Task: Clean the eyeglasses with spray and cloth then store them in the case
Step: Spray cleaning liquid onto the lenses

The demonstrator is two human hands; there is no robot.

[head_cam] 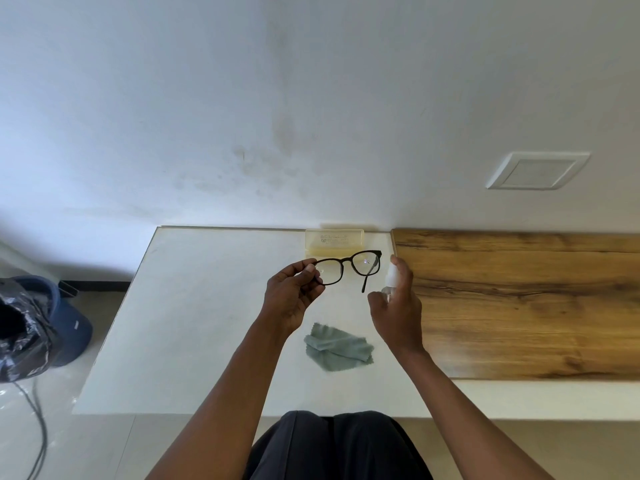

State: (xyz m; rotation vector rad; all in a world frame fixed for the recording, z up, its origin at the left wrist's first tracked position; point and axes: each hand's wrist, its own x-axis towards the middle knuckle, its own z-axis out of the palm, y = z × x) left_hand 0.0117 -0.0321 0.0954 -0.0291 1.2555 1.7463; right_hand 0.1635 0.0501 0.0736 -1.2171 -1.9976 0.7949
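Note:
My left hand [294,296] pinches the left end of black-framed eyeglasses [349,268], holding them above the white table [194,323] with one temple arm hanging down. My right hand [398,306] grips a small white spray bottle [392,276] just right of the glasses, index finger on its top. A crumpled grey-green cloth [337,348] lies on the table below both hands. A pale yellow translucent case [334,240] lies open at the table's back edge against the wall, behind the glasses.
A wooden surface [519,306] adjoins the white table on the right. On the floor at left stand a blue bin [65,320] with a black bag [24,334] and a cable. A white wall plate [536,170] sits on the wall.

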